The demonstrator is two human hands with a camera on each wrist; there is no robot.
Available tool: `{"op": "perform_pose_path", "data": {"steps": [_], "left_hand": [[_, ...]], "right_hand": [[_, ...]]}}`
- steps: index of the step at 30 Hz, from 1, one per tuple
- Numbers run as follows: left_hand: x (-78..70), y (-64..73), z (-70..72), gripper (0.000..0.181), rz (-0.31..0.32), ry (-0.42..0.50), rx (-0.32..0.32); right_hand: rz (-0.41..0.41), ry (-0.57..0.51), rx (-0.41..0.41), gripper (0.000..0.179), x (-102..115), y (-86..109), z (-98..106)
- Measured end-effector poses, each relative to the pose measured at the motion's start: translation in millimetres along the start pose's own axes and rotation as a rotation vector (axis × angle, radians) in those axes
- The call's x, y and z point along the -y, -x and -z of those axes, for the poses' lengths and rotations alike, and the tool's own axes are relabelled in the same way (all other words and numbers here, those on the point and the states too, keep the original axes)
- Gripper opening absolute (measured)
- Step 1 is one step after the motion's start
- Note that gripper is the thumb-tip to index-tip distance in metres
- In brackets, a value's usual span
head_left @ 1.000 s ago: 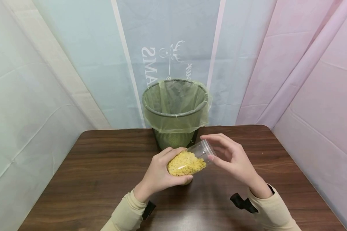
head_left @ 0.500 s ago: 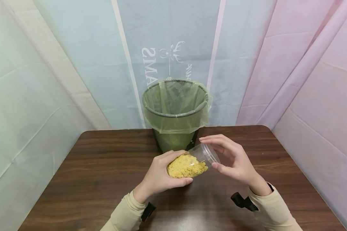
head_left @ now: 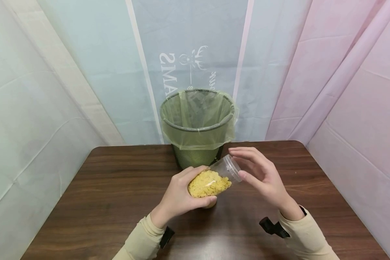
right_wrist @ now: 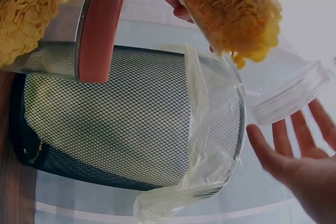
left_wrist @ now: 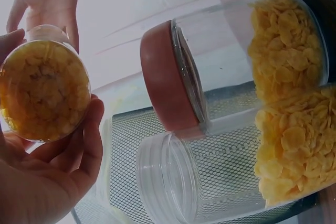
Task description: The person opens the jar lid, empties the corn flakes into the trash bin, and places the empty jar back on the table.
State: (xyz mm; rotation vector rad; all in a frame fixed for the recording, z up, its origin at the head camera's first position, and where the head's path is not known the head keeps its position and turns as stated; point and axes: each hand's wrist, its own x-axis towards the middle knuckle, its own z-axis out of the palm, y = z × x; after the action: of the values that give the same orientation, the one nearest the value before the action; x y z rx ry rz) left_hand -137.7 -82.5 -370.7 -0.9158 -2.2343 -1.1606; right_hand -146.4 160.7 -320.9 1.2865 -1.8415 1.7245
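A clear plastic jar (head_left: 209, 183), part full of yellow corn flakes, is tilted in the grip of my left hand (head_left: 178, 196). My left fingers curl round its body, and its round base (left_wrist: 44, 95) faces the left wrist view. The jar's clear lid end (head_left: 232, 168) points up to the right. At that end my right hand (head_left: 263, 177) spreads loosely, thumb near the lower edge and fingertips by the upper edge. In the right wrist view the right fingers (right_wrist: 302, 135) lie just beyond the clear lid; whether they touch it is hard to tell.
Below the held jar stand a corn flake jar with a red-brown lid (left_wrist: 165, 77) and another with a clear lid (left_wrist: 165, 177). Both are mostly hidden in the head view. Behind them, a mesh bin (head_left: 195, 157) with a pale green liner stands on the dark wooden table (head_left: 126, 180).
The held jar's lid end dipped slightly, then rose again. My right fingers shifted around the lid end and now sit a little higher and looser. My left hand keeps its hold.
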Motion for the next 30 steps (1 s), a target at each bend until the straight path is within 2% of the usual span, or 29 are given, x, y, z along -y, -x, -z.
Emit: {"op": "perform_pose_path", "data": {"steps": [3,9,13,16,19,23,30], "left_hand": [[1.4,-0.5,-1.7,0.067,-0.034,-0.075,-0.027],[2.7,-1.7,-5.3,0.073,-0.066,-0.221,-0.06],[2.9,-2.0,-7.0,0.075,-0.061,-0.283,-0.071],[3.1,-2.1,-7.7,0.076,-0.056,-0.309,-0.088],[3.4,-1.8,-8.1,0.076,-0.056,-0.325,-0.101],[3.8,-1.5,-7.9,0.076,-0.047,-0.323,-0.101],[4.3,-1.7,-5.3,0.077,-0.01,-0.211,-0.069]], "right_hand": [[-0.086,0.089,-0.034,0.045,-0.3,0.3,-0.7],[-0.338,0.297,-0.044,0.042,-5.4,1.9,-1.5],[-0.459,0.348,-0.069,0.036,-8.1,3.1,-2.9],[-0.518,0.374,-0.081,0.034,-8.7,3.3,-4.1],[-0.534,0.389,-0.08,0.033,-8.5,3.4,-4.2],[-0.51,0.379,-0.069,0.034,-7.7,3.5,-3.3],[-0.381,0.262,-0.023,0.042,-5.6,2.8,-2.3]]}}
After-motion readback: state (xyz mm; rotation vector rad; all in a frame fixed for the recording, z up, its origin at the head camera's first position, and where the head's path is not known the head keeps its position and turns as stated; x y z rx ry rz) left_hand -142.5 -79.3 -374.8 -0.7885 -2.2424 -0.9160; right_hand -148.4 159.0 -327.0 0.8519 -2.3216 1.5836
